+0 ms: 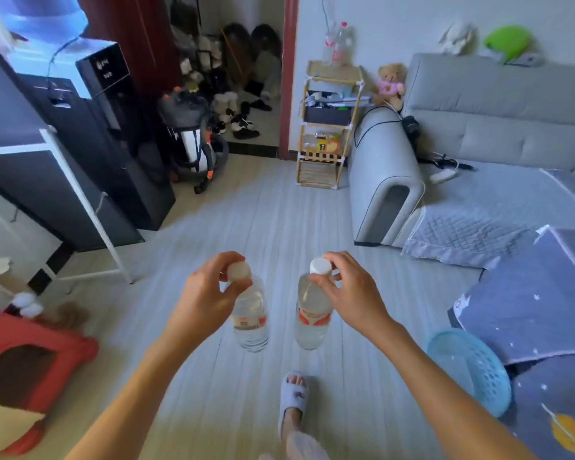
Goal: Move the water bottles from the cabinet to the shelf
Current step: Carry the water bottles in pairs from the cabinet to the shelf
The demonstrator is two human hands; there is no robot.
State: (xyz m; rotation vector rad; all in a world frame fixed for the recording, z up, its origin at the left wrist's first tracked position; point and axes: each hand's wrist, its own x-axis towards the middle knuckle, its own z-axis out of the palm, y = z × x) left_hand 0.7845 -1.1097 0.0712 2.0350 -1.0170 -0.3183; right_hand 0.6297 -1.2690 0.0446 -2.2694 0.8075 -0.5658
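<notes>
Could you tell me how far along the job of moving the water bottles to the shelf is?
Done: two bottles already stand on top of the shelf. In hand: the left hand and right hand each hold a bottle by its cap, left bottle, right bottle. Left: carrying both across the floor to the shelf.

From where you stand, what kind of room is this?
Most likely a living room in a home: a grey sofa with a teddy bear on its arm, a water dispenser by the wall, and shoes piled beyond the doorway.
</notes>
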